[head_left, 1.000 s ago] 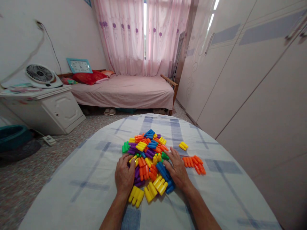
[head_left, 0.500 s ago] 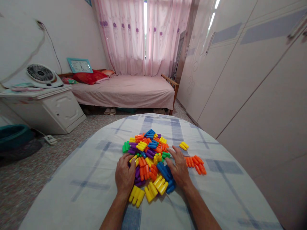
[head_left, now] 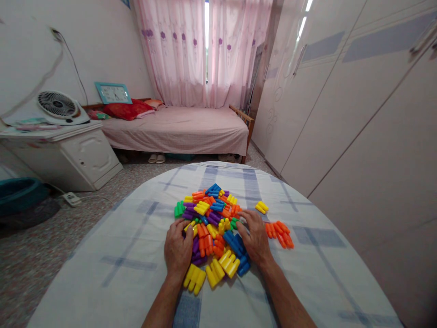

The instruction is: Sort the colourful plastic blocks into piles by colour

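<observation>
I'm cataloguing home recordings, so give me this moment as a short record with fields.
left hand: left hand at the pile's left edge, thumb by a yellow block
right hand: right hand at its right edge, beside blue blocks
pile: pronged plastic blocks; yellow, orange, blue, purple, green
outside pile: single yellow block and orange blocks, to the right
surface: plaid tablecloth
background: bed, pink curtains, fan

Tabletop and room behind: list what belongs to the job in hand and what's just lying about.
Likely the job:
- block pile, between left hand and right hand
- orange blocks, right of the pile
- yellow block apart from the pile

Lying about:
- fan
- clock
- red pillow
- slippers
</observation>
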Motion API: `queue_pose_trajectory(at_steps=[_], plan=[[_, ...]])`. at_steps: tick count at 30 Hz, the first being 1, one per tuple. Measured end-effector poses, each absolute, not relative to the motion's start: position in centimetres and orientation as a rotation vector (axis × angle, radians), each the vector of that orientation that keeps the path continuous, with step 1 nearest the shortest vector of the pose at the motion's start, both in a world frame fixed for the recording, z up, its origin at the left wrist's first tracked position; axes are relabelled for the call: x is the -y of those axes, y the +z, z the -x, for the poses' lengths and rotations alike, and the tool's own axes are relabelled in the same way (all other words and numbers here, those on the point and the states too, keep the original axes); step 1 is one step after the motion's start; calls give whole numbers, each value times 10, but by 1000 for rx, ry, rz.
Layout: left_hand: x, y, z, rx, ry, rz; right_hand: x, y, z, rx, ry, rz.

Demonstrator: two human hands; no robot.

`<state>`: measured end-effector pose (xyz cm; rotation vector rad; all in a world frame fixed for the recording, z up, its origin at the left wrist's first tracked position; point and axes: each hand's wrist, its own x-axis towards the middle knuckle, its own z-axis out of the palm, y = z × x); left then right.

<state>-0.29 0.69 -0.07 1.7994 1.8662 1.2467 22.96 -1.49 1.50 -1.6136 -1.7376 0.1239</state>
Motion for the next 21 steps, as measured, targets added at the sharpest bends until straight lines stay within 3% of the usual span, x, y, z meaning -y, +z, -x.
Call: queue_pose_trajectory(at_steps=[6,14,21], plan=[[-7,0,3,-1870,1234,-1811,14,10,-229,1922,182,1653],[-7,1,2,-1882,1233,-1804,14,16,-229,1733,-20,1660],[-7,-1,3,-1875,1242,-1812,12,8,-229,1953,211,1701]])
